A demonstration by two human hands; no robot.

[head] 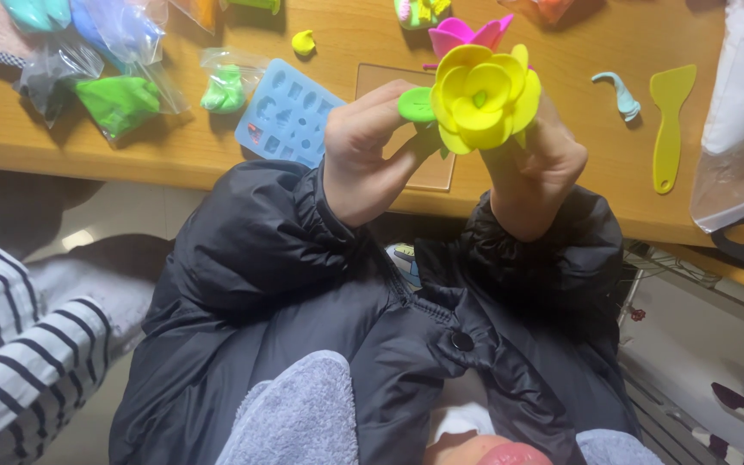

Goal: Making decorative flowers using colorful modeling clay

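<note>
Yellow clay flower [481,96] faces the camera, held up by both hands [372,155]

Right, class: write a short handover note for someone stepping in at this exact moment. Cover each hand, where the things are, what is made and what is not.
Left hand: pinching a green clay leaf against the side of the yellow clay flower.
Right hand: holding the flower from below, raised over the wooden table.
On the table: pink clay flower behind the yellow one, blue mould tray, bagged green clay, yellow plastic spatula, small teal tool.
Made: the yellow flower has layered petals and a green centre.
Not settled: whether the leaf is already stuck on cannot be seen.
</note>
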